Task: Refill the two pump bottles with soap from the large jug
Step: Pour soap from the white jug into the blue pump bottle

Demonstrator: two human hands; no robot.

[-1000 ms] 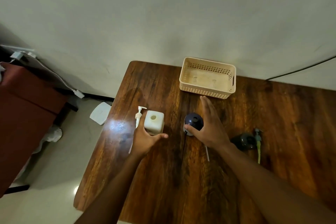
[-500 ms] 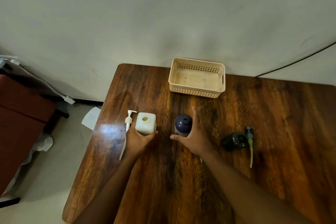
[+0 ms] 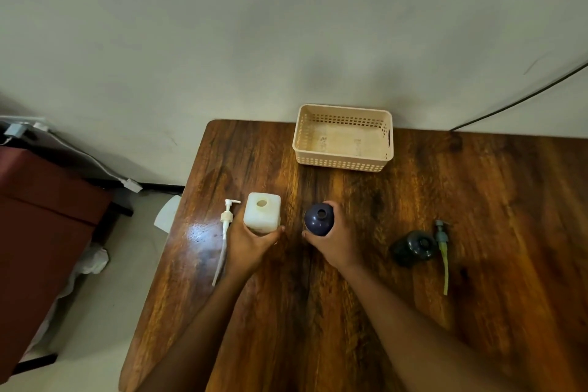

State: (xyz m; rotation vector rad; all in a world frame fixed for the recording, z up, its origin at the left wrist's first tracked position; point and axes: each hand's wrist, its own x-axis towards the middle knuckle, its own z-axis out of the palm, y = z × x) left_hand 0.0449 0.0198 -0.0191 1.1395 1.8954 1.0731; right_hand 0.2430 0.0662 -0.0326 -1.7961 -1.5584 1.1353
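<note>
Right hand [image 3: 334, 240] now around blue bottle [image 3: 319, 223]

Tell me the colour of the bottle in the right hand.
Dark navy blue bottle, seen in the head view.

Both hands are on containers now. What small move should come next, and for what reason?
Probably lift the dark blue bottle with the right hand and tip it toward the white square bottle, which the left hand steadies. Both mouths are open, and the white pump lies on the table beside it.
</note>
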